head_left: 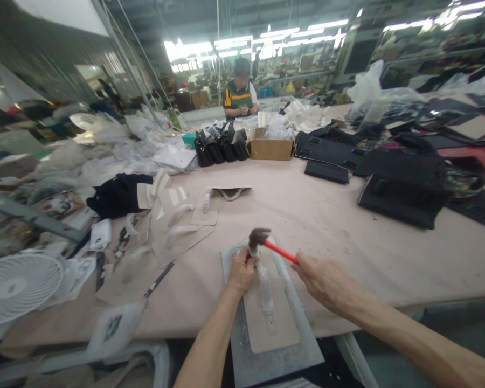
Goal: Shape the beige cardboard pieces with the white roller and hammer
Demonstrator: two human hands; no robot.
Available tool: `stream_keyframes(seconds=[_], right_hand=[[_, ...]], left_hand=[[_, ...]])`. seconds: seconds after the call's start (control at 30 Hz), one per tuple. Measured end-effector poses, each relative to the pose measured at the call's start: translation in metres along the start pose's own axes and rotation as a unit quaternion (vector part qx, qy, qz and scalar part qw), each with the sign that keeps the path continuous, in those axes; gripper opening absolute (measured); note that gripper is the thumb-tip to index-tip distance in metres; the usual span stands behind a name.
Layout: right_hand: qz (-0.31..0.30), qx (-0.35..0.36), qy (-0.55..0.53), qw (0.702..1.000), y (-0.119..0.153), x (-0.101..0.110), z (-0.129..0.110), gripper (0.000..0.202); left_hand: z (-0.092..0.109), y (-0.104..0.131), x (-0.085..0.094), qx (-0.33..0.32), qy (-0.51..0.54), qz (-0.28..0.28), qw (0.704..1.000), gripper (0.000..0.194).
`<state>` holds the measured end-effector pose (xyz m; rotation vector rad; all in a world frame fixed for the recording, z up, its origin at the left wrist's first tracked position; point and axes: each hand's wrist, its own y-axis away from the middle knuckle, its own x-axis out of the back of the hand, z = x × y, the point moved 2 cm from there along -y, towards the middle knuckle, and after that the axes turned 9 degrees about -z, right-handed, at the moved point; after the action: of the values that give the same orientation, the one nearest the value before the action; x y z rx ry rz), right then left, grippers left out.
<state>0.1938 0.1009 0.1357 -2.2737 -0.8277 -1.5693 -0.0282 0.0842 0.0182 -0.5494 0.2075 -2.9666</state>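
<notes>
My right hand is closed round the red handle of a hammer. The dark hammer head is over a small pale piece that my left hand pinches upright; a dark part of it is too small to make out. Under both lies a beige panel with a plastic-wrapped handle strip. The panel rests on a grey slab at the table's front edge.
Beige panels, a dark strip and a white fan are on the left. Black bags and a cardboard box stand behind. Black pieces lie right. Across the table is a person.
</notes>
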Motion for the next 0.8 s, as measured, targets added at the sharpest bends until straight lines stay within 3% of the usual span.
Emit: stream_keyframes(seconds=[0.07,0.1,0.2,0.27,0.33,0.4,0.43,0.5,0.67,0.8], right_hand=[[-0.012,0.012,0.028,0.999,0.000,0.015,-0.006,0.021],[0.019,0.013,0.022,0.999,0.000,0.026,-0.011,0.022],[0.206,-0.001,-0.065,0.976,0.003,0.058,-0.027,0.026],[0.284,-0.007,-0.111,0.952,0.006,0.058,-0.030,0.026],[0.222,0.012,-0.085,0.971,0.007,0.039,-0.026,0.024],[0.070,0.038,-0.014,0.997,0.007,0.011,-0.015,0.022],[0.005,0.036,0.016,0.999,0.007,-0.002,-0.007,0.021],[-0.063,0.001,0.042,0.997,0.008,-0.017,0.008,0.020],[-0.088,-0.112,0.008,0.990,-0.002,-0.030,0.046,0.025],[-0.074,-0.186,0.057,0.978,-0.012,-0.043,0.069,0.025]], left_hand=[[0.000,0.000,0.000,-0.004,0.009,-0.005,1.000,0.017],[0.001,0.000,0.000,-0.011,0.010,-0.006,1.000,0.018],[0.002,-0.001,0.001,-0.022,0.003,-0.007,1.000,0.018],[0.001,-0.001,0.002,-0.017,-0.003,-0.008,1.000,0.017],[-0.001,-0.001,0.001,-0.009,-0.003,-0.009,1.000,0.017],[-0.003,-0.001,0.000,-0.003,-0.002,-0.010,1.000,0.016],[-0.004,-0.001,0.000,-0.002,-0.001,-0.011,1.000,0.016],[-0.005,0.000,0.000,-0.005,0.003,-0.011,1.000,0.020],[0.000,-0.001,0.002,-0.012,0.000,-0.017,1.000,0.020],[0.001,-0.001,0.003,-0.007,0.010,-0.015,1.000,0.019]])
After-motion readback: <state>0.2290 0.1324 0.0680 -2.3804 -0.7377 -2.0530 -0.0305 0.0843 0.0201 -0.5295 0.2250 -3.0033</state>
